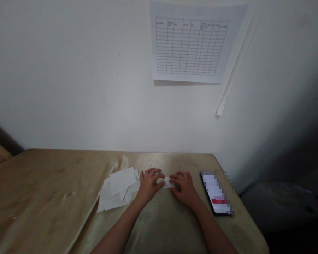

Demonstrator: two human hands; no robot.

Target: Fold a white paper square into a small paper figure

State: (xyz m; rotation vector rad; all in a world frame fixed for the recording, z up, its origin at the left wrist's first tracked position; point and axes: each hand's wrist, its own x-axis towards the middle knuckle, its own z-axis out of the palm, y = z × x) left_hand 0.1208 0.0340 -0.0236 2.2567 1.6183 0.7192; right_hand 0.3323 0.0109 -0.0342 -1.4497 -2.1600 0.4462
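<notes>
one small paper (168, 182) between left hand (148, 184), right hand (183, 189)

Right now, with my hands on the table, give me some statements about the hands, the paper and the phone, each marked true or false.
1. The left hand and the right hand both touch the small white paper piece. True.
2. The pile of white paper sheets lies right of the right hand. False: it lies left of the left hand.
3. The smartphone lies on the table with its screen lit. True.
4. The printed grid sheet lies flat on the table. False: it hangs on the wall.
5. The right hand rests on the smartphone. False: they are apart.
</notes>
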